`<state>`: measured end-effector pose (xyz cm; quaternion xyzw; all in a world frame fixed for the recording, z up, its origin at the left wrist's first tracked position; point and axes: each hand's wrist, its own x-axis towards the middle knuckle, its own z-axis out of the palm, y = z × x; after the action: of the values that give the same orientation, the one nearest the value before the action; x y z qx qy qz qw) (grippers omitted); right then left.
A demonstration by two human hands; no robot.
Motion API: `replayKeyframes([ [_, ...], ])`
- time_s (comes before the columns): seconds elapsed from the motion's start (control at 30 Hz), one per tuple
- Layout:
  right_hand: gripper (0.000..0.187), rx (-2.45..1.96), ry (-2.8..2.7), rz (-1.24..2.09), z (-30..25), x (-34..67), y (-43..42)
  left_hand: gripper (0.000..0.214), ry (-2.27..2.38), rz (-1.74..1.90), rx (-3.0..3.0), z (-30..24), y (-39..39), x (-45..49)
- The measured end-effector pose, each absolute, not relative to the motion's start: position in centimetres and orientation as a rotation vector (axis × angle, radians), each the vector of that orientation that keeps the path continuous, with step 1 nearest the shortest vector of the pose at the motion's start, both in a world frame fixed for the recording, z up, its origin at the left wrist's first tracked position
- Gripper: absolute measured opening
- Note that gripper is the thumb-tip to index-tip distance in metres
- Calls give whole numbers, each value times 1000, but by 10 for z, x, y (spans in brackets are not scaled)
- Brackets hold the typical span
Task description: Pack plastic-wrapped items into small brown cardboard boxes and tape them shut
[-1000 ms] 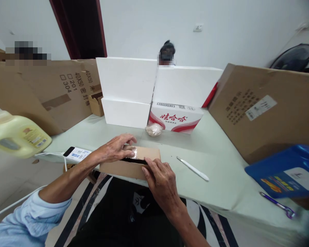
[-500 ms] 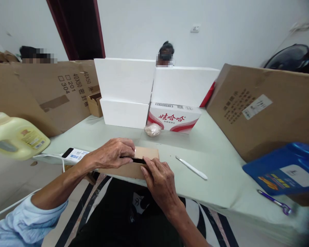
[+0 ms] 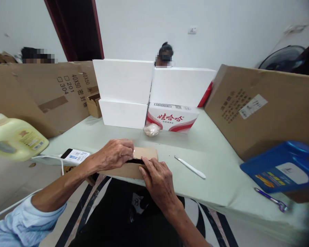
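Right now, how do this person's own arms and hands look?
The left hand and right hand are bare, with no glove, ring or watch showing. A loose, creased, light-blue sleeve ends near the left elbow; any right sleeve is out of view.

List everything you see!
table: 1, green, centre
small box: 1, brown, front
knife: 1, white, front
bundle: 1, whitish, middle
printed box: 1, white-red, back
panels: 3, white, back
big cartons: 2, brown, sides
little carton: 1, brown, beside panels
jug: 1, yellow, left
bottle: 1, blue, right
tool: 1, purple, right
slab: 1, white-black, left
fan: 1, dark, right
people: 2, dark hair, behind
left hand: 1, bare, on box
right hand: 1, bare, on box
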<state>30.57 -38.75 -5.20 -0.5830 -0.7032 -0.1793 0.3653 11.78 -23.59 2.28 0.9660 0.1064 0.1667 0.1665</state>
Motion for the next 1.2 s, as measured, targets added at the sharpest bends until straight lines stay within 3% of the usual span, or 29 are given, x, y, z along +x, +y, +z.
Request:
replayKeyframes([
  [0.63,27,-1437,-1805,-465,-61,297,-398,36,651,499,1863,33,-194,122],
  [0.9,27,-1412,-1786,-487,-63,296,-399,34,641,661,1993,43,-145,144],
  [1.2,27,-1433,-1770,-455,-64,295,-399,22,605,634,2352,10,-70,261],
])
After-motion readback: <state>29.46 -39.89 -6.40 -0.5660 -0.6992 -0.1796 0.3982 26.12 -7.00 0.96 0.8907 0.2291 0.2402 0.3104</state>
